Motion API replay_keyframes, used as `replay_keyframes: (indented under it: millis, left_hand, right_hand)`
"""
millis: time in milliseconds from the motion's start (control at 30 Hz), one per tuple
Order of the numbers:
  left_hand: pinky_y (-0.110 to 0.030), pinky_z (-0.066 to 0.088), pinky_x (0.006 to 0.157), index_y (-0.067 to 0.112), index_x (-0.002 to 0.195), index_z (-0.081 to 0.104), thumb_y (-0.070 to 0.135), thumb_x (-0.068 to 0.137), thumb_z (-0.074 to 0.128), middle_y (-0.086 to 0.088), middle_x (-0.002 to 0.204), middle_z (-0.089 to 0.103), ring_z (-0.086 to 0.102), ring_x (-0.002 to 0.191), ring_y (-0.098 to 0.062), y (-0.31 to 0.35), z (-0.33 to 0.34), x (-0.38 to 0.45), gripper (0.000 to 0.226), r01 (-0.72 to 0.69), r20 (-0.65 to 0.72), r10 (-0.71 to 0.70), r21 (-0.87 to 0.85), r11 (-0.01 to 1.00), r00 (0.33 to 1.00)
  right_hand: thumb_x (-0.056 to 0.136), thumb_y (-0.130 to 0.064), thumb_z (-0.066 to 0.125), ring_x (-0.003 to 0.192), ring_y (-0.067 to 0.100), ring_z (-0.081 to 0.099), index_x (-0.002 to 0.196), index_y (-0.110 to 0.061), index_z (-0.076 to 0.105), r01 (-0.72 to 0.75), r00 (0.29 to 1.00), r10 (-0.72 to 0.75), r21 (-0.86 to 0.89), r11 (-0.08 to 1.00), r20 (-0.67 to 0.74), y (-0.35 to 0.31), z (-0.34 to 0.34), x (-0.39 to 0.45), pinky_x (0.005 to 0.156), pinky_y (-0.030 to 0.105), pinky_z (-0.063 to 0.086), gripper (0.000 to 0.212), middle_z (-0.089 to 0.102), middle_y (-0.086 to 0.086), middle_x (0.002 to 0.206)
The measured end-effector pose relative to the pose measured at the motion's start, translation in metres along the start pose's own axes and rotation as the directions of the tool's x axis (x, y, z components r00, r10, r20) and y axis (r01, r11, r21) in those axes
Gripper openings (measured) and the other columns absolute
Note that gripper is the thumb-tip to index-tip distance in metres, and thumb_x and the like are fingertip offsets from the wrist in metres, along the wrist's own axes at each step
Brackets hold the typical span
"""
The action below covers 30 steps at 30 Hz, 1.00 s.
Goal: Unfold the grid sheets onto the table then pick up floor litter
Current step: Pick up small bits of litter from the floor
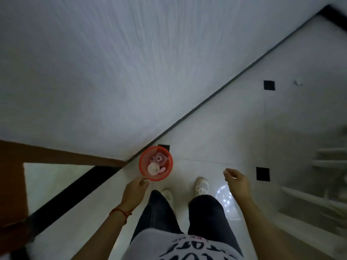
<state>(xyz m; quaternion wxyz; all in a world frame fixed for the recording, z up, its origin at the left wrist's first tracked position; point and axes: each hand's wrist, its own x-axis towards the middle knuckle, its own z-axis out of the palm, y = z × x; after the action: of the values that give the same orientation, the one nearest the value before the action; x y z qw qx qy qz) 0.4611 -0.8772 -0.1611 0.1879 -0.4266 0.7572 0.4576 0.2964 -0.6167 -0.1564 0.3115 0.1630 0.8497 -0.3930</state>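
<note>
White wall (112,72) ahead of me, tiled floor (216,143) under my hands. Red basket (169,162) with litter (154,168) just ahead of my left hand (134,190), fingers loosely curled near rim, touching unclear. My right hand (237,182) relaxed, empty. White cap (298,82) far beyond right hand.

A white wall (93,72) meets the pale glossy tiled floor (216,137) along a dark baseboard (225,87), with small black square inlays (269,85), a brown door frame (56,152), and a light's reflection (225,196).

Dim, motion-blurred, glare on floor (228,199)
</note>
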Motion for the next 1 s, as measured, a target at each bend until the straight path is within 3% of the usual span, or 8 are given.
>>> replay_keyframes:
  millis: [133, 233, 300, 400, 600, 733, 900, 1000]
  left_hand:
    - [-0.026, 0.04, 0.07, 0.021, 0.091, 0.061, 0.017, 0.093, 0.048, 0.001, 0.09, 0.06, 0.051, 0.089, -0.017, 0.05, 0.023, -0.006, 0.014, -0.048, 0.08, 0.044, 0.04, 0.998, 0.996]
    - [-0.027, 0.041, 0.069, 0.031, 0.078, 0.054, 0.016, 0.093, 0.047, -0.002, 0.084, 0.058, 0.053, 0.085, -0.021, 0.105, 0.05, 0.005, 0.023, -0.1, 0.145, 0.088, 0.077, 0.992, 0.985]
    - [-0.03, 0.043, 0.073, 0.024, 0.087, 0.061, 0.018, 0.093, 0.047, -0.009, 0.093, 0.062, 0.057, 0.091, -0.025, 0.146, 0.072, 0.02, 0.016, -0.136, 0.186, 0.114, 0.112, 0.984, 0.976]
    - [-0.025, 0.042, 0.082, 0.003, 0.116, 0.058, 0.019, 0.094, 0.047, -0.014, 0.113, 0.062, 0.057, 0.1, -0.025, 0.212, 0.108, 0.039, 0.029, -0.207, 0.238, 0.169, 0.144, 0.968, 0.956]
    - [-0.038, 0.042, 0.101, 0.002, 0.117, 0.058, 0.02, 0.092, 0.05, -0.017, 0.119, 0.061, 0.056, 0.109, -0.032, 0.31, 0.158, 0.063, 0.031, -0.249, 0.276, 0.203, 0.143, 0.958, 0.94]
    - [-0.039, 0.045, 0.097, 0.001, 0.113, 0.06, 0.019, 0.092, 0.05, -0.016, 0.115, 0.062, 0.058, 0.105, -0.033, 0.348, 0.18, 0.089, 0.03, -0.259, 0.295, 0.195, 0.195, 0.946, 0.935]
    - [-0.031, 0.043, 0.083, 0.0, 0.109, 0.06, 0.019, 0.094, 0.047, -0.009, 0.097, 0.061, 0.057, 0.094, -0.028, 0.404, 0.202, 0.142, 0.027, -0.214, 0.338, 0.141, 0.19, 0.958, 0.931]
    - [-0.029, 0.041, 0.074, 0.014, 0.08, 0.061, 0.018, 0.094, 0.046, -0.001, 0.078, 0.057, 0.054, 0.087, -0.024, 0.452, 0.211, 0.18, 0.021, -0.208, 0.355, 0.126, 0.203, 0.957, 0.926]
  right_hand:
    - [0.089, -0.023, 0.057, 0.104, 0.031, 0.061, 0.111, -0.007, 0.062, -0.078, 0.994, 0.087, 0.136, 0.988, -0.068, 0.037, -0.06, 0.005, 0.097, 0.049, 0.046, 0.028, 0.065, 0.015, 0.11]
    - [0.091, -0.017, 0.053, 0.096, 0.03, 0.059, 0.114, 0.0, 0.059, -0.121, 0.984, 0.148, 0.232, 0.965, -0.1, 0.054, -0.109, 0.015, 0.094, 0.045, 0.047, 0.029, 0.063, 0.016, 0.105]
    - [0.092, -0.014, 0.051, 0.09, 0.028, 0.057, 0.115, 0.005, 0.057, -0.147, 0.975, 0.188, 0.285, 0.947, -0.122, 0.064, -0.142, 0.025, 0.089, 0.042, 0.045, 0.03, 0.06, 0.015, 0.097]
    - [0.092, -0.01, 0.049, 0.085, 0.027, 0.055, 0.111, 0.01, 0.057, -0.183, 0.954, 0.252, 0.347, 0.92, -0.165, 0.078, -0.188, 0.039, 0.081, 0.038, 0.044, 0.028, 0.059, 0.016, 0.089]
    - [0.092, -0.006, 0.047, 0.074, 0.035, 0.053, 0.106, 0.02, 0.054, -0.256, 0.91, 0.374, 0.464, 0.848, -0.18, 0.087, -0.248, 0.071, 0.05, 0.017, 0.038, 0.03, 0.057, 0.042, 0.105]
    - [0.092, -0.007, 0.046, 0.061, 0.016, 0.049, 0.102, -0.001, 0.06, -0.262, 0.898, 0.402, 0.516, 0.816, -0.18, 0.069, -0.274, 0.113, 0.048, 0.013, 0.041, 0.018, 0.057, 0.02, 0.091]
    - [0.092, -0.007, 0.048, 0.077, 0.025, 0.056, 0.1, 0.0, 0.059, -0.245, 0.893, 0.414, 0.578, 0.778, -0.178, 0.039, -0.309, 0.187, 0.053, 0.02, 0.041, 0.016, 0.055, 0.015, 0.091]
    - [0.091, -0.008, 0.051, 0.045, 0.003, 0.054, 0.071, -0.012, 0.057, -0.248, 0.885, 0.431, 0.602, 0.759, -0.178, 0.02, -0.334, 0.238, 0.042, 0.013, 0.038, 0.021, 0.054, 0.015, 0.08]
